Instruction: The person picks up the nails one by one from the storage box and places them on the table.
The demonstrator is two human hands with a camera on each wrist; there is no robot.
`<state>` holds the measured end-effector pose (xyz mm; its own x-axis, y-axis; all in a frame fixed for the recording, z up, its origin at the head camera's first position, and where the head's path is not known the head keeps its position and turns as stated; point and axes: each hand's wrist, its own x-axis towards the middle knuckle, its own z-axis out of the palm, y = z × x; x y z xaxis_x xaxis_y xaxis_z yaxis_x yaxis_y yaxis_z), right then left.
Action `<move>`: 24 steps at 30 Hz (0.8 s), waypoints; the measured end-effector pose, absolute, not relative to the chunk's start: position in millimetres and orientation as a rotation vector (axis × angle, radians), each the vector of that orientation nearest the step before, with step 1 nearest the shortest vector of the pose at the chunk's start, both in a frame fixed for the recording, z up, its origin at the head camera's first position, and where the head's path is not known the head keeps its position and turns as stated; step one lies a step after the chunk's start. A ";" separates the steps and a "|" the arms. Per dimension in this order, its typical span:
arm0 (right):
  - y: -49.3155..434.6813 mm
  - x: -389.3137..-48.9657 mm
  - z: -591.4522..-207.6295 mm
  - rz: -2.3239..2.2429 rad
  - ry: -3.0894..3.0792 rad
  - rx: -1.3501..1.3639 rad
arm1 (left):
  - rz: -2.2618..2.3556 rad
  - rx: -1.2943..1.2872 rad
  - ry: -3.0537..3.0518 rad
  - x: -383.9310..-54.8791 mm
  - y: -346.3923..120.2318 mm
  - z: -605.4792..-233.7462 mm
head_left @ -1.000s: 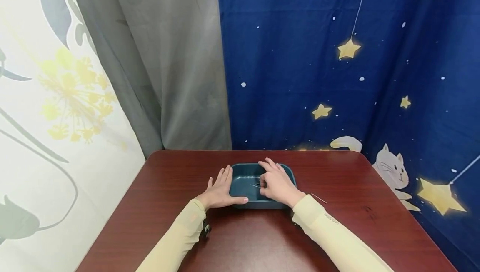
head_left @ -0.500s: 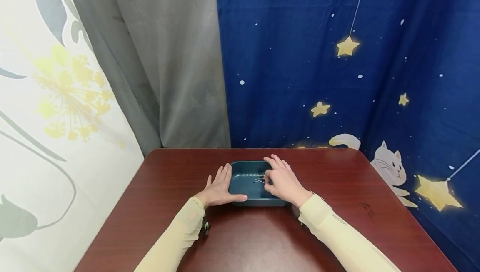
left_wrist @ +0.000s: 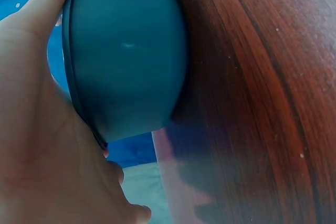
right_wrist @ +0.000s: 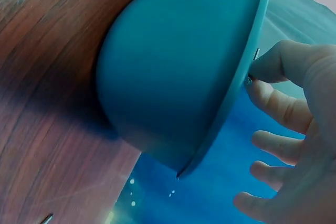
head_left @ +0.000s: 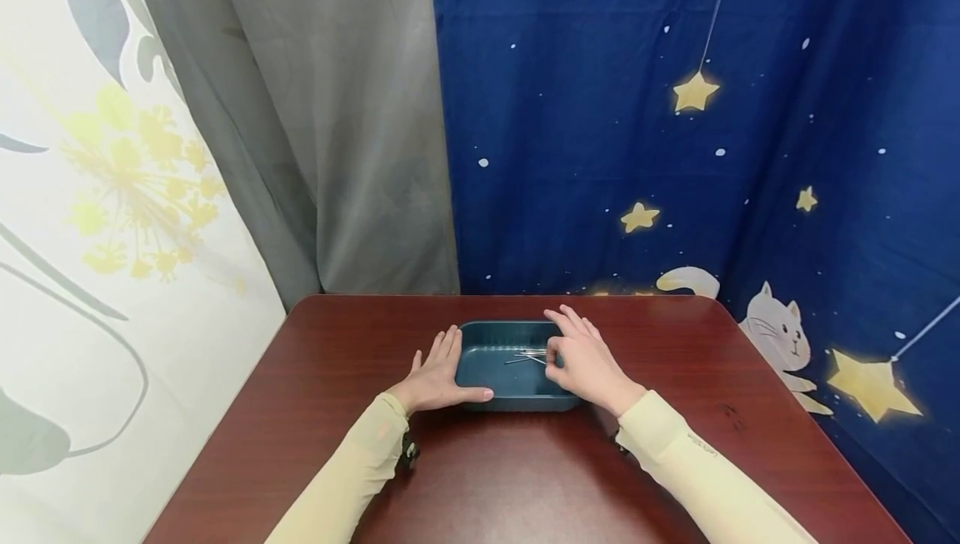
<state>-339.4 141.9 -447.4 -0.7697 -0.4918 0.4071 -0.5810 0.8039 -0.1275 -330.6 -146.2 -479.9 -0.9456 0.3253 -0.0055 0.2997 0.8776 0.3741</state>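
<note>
A dark teal rectangular tray [head_left: 480,402] stands on the table. My left hand [head_left: 435,379] rests along its left side with straight fingers, the thumb lying on the front rim; the left wrist view shows this hand [left_wrist: 47,124] against the tray wall [left_wrist: 126,56]. Several thin metal rods [head_left: 517,359] lie crossed inside the tray. Over the tray's right side, thumb and index finger of my right hand [head_left: 588,365] pinch one thin metal rod [right_wrist: 256,54], while the other fingers stay extended. Most of that rod is hidden behind the rim in the right wrist view.
The tray sits on a reddish-brown wooden table [head_left: 495,477]. A short metal end [right_wrist: 47,219] shows on the tabletop in the right wrist view. Grey and blue star-patterned curtains [head_left: 555,152] hang behind the table's far edge.
My right hand has moved right across the tray, uncovering more of the metal rods. The loose rod on the table at right is now hidden by my arm. The left hand stays put.
</note>
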 end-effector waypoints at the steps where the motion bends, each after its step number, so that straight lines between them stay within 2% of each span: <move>1: 143.9 -339.2 -446.5 0.355 -2.636 0.806 | 0.584 0.498 2.975 -330.7 -146.2 -479.8; 24: 191.1 -334.4 -438.8 0.350 -2.630 0.659 | 0.607 0.503 2.982 -331.6 -147.1 -481.0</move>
<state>-334.4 191.1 -438.8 -0.8067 -0.3941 0.4403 -0.4955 0.8571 -0.1407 -331.6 -147.1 -481.0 -0.9452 0.3263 0.0089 0.3038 0.8694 0.3896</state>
